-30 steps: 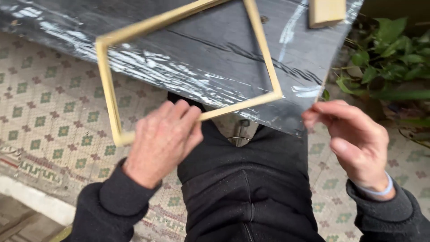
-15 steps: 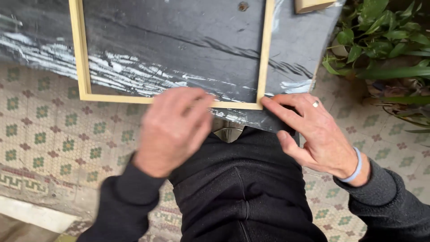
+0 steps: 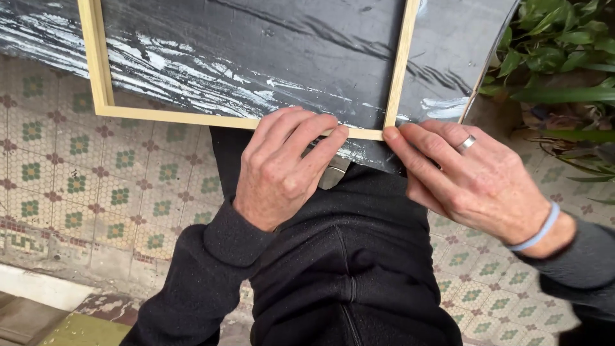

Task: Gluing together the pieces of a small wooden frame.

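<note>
Lying flat on the dark paint-streaked table (image 3: pixel 269 57), the light wooden frame (image 3: pixel 224 119) has its near rail at the table's edge. The left hand (image 3: pixel 282 170) presses bent fingers on this rail; the right hand (image 3: pixel 467 176), half open, touches its corner, gripping nothing.

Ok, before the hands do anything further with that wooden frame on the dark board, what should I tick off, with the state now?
1. Wooden frame lies flat on the black board: ok.
2. Left hand fingertips on the near rail: ok.
3. Right hand fingertip at the near right corner: ok.
4. Corner joint closed: cannot tell, fingers cover it.
5. Far rail in view: not ok, cut off by the picture edge.
</note>
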